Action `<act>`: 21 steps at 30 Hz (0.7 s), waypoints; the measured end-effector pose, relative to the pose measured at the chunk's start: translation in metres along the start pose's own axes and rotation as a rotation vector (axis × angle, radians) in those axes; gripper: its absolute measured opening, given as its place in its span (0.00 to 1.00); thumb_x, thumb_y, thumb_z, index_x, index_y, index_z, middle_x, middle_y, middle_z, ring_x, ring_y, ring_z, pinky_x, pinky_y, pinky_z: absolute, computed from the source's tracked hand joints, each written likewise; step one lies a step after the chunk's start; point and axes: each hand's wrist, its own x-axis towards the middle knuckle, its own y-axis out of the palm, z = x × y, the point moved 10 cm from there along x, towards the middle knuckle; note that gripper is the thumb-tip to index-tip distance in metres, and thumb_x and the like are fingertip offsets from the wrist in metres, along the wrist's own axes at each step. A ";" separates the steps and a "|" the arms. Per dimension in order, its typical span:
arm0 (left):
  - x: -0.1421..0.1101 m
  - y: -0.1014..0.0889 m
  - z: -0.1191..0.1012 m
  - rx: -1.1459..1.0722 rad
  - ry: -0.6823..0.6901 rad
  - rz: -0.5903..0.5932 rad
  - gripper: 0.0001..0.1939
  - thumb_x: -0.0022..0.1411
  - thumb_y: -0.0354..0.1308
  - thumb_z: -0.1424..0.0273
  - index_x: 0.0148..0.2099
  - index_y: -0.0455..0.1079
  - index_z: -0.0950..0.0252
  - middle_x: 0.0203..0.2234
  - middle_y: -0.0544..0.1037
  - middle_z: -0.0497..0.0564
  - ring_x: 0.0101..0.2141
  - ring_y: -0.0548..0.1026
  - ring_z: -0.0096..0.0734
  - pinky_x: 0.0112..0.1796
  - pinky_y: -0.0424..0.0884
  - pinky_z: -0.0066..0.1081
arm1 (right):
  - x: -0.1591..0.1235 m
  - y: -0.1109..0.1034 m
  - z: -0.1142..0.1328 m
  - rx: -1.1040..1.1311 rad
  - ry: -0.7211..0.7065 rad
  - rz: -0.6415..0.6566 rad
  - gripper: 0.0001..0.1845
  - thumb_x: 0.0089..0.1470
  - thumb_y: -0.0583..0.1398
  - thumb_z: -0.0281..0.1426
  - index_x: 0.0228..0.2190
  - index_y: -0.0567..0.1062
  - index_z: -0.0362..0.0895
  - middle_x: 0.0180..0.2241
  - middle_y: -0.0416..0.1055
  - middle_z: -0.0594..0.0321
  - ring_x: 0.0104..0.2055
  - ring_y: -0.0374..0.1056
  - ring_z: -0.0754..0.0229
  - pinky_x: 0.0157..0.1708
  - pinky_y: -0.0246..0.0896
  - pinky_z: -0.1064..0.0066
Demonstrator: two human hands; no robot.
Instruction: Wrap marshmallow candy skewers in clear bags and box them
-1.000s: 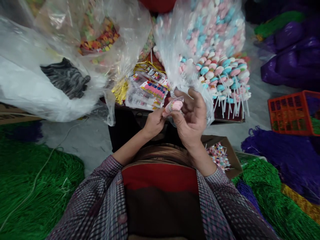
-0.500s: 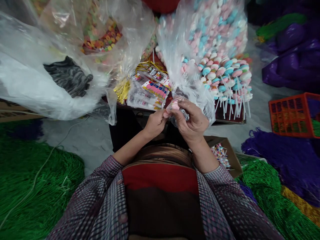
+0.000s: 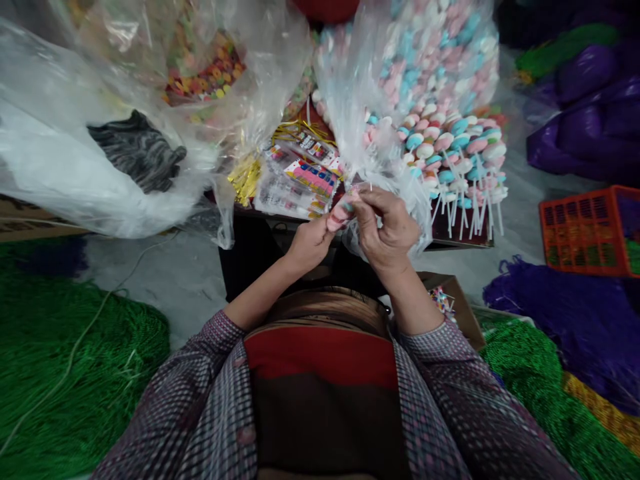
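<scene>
1. Wrapped candy [image 3: 340, 215]: pink, touched with green
2. Candy skewers [image 3: 445, 143]: pink, white, blue
3. Shirt [image 3: 187, 380]: checked
4. Twist ties [image 3: 245, 180]: metallic gold
5. Crate [image 3: 575, 230]: orange-red
6. Stringy pile [image 3: 75, 373]: vivid green

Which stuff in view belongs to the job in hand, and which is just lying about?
Likely job:
- pink sweet in clear wrap, held by left hand and right hand
- printed clear plastic sachets
- shiny gold strips
- pink, blue and white sweets on white sticks

Likely just lying about:
- stringy green heap, left
- stringy purple heap
- orange plastic crate
</scene>
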 end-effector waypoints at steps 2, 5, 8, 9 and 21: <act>0.002 -0.003 0.000 -0.019 0.005 -0.016 0.26 0.76 0.44 0.52 0.37 0.72 0.65 0.25 0.79 0.50 0.25 0.74 0.29 0.29 0.66 0.28 | 0.001 0.001 -0.005 0.087 0.067 -0.004 0.18 0.68 0.59 0.44 0.54 0.74 0.51 0.51 0.80 0.57 0.54 0.79 0.55 0.55 0.76 0.59; 0.005 -0.002 0.001 -0.039 0.012 -0.025 0.26 0.76 0.44 0.51 0.36 0.72 0.64 0.24 0.77 0.50 0.25 0.73 0.29 0.29 0.65 0.28 | 0.000 0.009 -0.009 0.224 0.195 0.039 0.30 0.65 0.59 0.50 0.63 0.67 0.53 0.58 0.76 0.55 0.59 0.75 0.53 0.56 0.75 0.57; 0.005 0.001 0.002 -0.066 0.018 -0.031 0.28 0.76 0.42 0.50 0.38 0.73 0.64 0.26 0.79 0.51 0.26 0.74 0.30 0.30 0.67 0.29 | -0.005 0.019 -0.009 0.329 0.302 0.079 0.25 0.66 0.60 0.49 0.60 0.71 0.55 0.56 0.78 0.59 0.55 0.78 0.55 0.54 0.77 0.59; 0.005 0.003 0.003 -0.074 0.010 -0.024 0.29 0.76 0.41 0.49 0.38 0.73 0.64 0.26 0.79 0.51 0.27 0.75 0.30 0.30 0.67 0.29 | -0.007 0.021 -0.010 0.354 0.331 0.066 0.23 0.66 0.60 0.48 0.58 0.73 0.56 0.54 0.79 0.61 0.53 0.79 0.56 0.54 0.77 0.59; 0.008 0.001 0.001 -0.502 -0.267 0.058 0.29 0.68 0.52 0.42 0.36 0.75 0.64 0.21 0.73 0.46 0.25 0.70 0.26 0.32 0.70 0.29 | -0.011 0.016 -0.024 0.525 0.457 -0.003 0.23 0.67 0.58 0.49 0.60 0.74 0.61 0.61 0.76 0.66 0.62 0.74 0.55 0.66 0.68 0.53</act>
